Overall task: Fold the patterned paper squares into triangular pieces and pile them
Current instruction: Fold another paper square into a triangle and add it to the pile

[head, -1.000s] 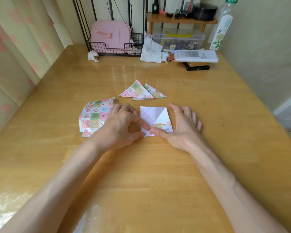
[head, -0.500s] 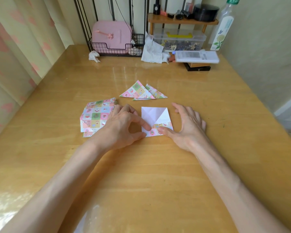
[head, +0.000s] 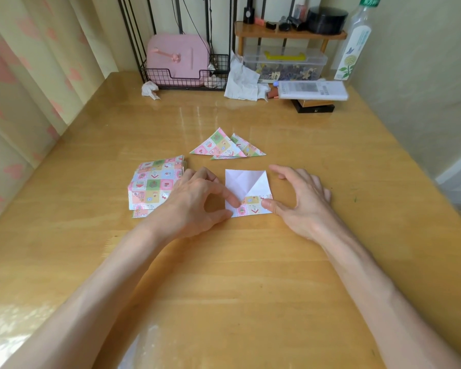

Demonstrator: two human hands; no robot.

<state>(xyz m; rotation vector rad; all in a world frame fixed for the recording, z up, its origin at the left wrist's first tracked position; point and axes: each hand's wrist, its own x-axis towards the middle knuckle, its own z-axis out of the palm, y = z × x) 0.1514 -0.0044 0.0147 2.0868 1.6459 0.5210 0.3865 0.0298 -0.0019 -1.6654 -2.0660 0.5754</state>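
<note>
Two grips work one paper square (head: 246, 182) on the surface (head: 250, 275): left grip (head: 194, 198) pinches its near-left corner; right grip (head: 301, 201), fingers spread loose, thumb-presses the folded patterned flap.

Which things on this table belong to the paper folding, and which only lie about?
For the job: half-folded square, touched by left hand and right hand; stack of patterned squares; folded triangles.
Lying about: pink case, crumpled tissue, clear box, bottle.
</note>
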